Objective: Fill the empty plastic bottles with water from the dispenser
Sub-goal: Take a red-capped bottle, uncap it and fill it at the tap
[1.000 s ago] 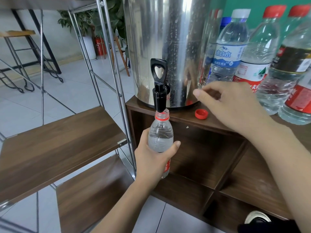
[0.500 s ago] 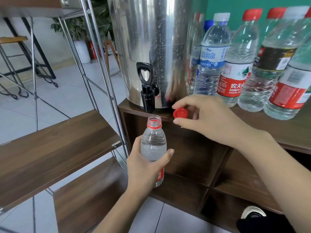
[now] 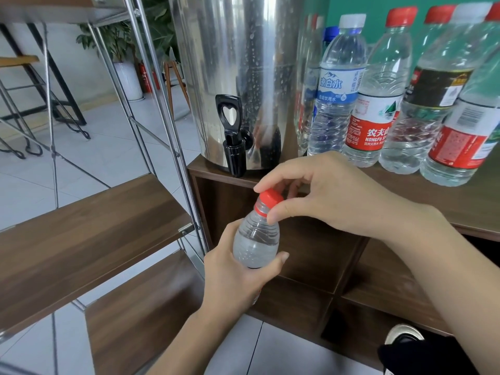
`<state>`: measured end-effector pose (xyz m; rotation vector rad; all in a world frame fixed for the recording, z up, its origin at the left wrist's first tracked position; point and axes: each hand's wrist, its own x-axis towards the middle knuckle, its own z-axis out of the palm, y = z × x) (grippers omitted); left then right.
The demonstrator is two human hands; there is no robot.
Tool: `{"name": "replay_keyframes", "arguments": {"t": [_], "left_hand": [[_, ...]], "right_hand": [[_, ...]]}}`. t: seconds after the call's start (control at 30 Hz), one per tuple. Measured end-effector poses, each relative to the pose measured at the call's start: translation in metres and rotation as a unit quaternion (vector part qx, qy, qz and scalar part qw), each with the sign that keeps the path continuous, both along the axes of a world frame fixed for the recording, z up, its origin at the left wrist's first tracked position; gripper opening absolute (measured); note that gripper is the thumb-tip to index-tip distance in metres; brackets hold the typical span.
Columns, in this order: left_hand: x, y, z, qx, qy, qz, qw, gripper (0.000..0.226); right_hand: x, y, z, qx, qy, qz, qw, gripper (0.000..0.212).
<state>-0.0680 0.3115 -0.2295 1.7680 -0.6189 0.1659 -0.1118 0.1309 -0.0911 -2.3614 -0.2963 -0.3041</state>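
My left hand [image 3: 232, 277] grips a small clear plastic bottle [image 3: 255, 239] full of water, held upright in front of the wooden cabinet and below the tap. A red cap [image 3: 270, 198] sits on the bottle's neck, pinched by the thumb and fingers of my right hand [image 3: 324, 193]. The steel water dispenser [image 3: 243, 63] stands on the cabinet top, its black tap [image 3: 233, 147] with the lever upright, a little above and left of the bottle.
Several capped water bottles [image 3: 373, 104] stand in a row on the cabinet top [image 3: 473, 209] right of the dispenser. A metal-framed rack with wooden shelves [image 3: 89, 228] stands close on the left. Open cabinet compartments lie below, tiled floor beyond.
My left hand lowered the bottle away from the tap. My right hand picked the red cap up from the cabinet top and brought it onto the bottle's neck.
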Motion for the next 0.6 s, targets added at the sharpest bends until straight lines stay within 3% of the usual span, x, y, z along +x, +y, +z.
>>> {"name": "replay_keyframes", "arguments": {"t": [0.23,0.37,0.5,0.6], "left_hand": [[-0.003,0.000,-0.006,0.036,-0.012,-0.029,0.999,0.061],[-0.002,-0.002,-0.006,0.047,-0.009,-0.043,0.998,0.059],[0.001,-0.004,-0.004,0.040,-0.011,-0.043,0.998,0.061],[0.003,-0.004,-0.004,0.036,-0.008,-0.046,0.998,0.063]], "right_hand": [[-0.001,-0.003,0.004,-0.127,0.048,-0.025,0.990,0.035],[0.001,-0.003,-0.001,-0.184,0.036,-0.062,0.980,0.060],[-0.005,-0.015,0.001,-0.152,0.044,-0.003,0.987,0.039],[-0.009,-0.022,0.000,-0.148,0.038,0.028,0.988,0.035]]}}
